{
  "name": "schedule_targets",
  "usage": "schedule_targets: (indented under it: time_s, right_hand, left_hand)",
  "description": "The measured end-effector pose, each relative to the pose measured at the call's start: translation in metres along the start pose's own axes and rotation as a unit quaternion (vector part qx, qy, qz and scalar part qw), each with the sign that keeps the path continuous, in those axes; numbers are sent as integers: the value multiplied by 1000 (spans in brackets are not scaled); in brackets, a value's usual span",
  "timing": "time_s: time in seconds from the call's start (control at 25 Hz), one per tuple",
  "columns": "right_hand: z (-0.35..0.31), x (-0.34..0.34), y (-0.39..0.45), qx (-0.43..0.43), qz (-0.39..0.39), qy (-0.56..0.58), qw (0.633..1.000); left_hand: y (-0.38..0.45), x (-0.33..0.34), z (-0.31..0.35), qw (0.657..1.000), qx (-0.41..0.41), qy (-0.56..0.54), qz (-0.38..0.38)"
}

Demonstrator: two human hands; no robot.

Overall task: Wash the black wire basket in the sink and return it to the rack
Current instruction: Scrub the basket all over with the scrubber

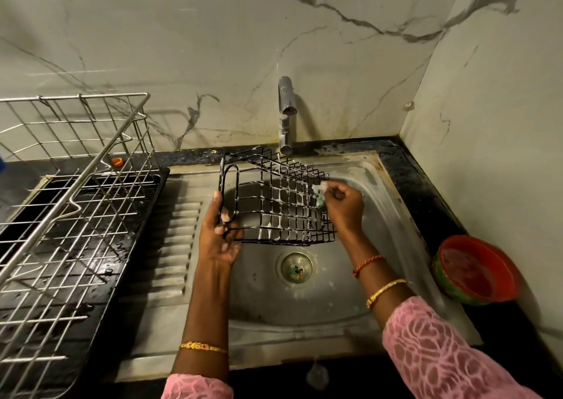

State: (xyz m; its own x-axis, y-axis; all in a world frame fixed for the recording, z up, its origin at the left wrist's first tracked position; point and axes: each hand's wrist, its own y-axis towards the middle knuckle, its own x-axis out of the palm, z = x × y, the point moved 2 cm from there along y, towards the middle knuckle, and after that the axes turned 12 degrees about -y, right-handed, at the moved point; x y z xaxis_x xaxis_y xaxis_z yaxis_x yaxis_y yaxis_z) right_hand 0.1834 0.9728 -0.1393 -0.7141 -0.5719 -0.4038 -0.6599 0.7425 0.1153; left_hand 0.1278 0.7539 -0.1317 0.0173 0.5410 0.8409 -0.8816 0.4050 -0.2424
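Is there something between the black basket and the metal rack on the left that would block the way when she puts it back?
Nothing visible blocks it. The black wire basket is held over the sink by the left hand; only the ribbed drainboard lies between it and the rack.

Single view only: head-worn camera, wide-angle, so no second view shares the scene. It sits above the near edge of the sink (359, 316) and looks forward and steeply down into the basin. The sink drain (294, 267) falls a little below frame centre. Close range: both forearms enter from the bottom edge. Behind the sink the tap (286, 115) and marble wall fill the upper half. Left of the sink the steel rack (70, 203) runs out of frame; right of it the side wall closes in. Straight lines bow toward the edges
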Motion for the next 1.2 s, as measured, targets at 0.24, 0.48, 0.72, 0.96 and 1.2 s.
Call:
schedule_targets:
  time_s: [0.24,0.48,0.72,0.96,1.2]
  right_hand:
    - [48,-7,-57,30,-29,-43,998]
    - [10,-9,-2,15,13,-37,999]
    - [-8,-9,44,-9,43,-23,999]
    - [47,-16,-16,18,6,-62,998]
    - [59,-18,-48,36,-23,-66,997]
  left_hand:
    - [1,-4,-4,999,12,36,29]
    - [-1,0,-6,998,-9,50,29]
    - [-3,5,-5,997,3,60,39]
    - [4,-1,-5,999,11,40,11]
    - [2,-2,-1,999,3,41,4]
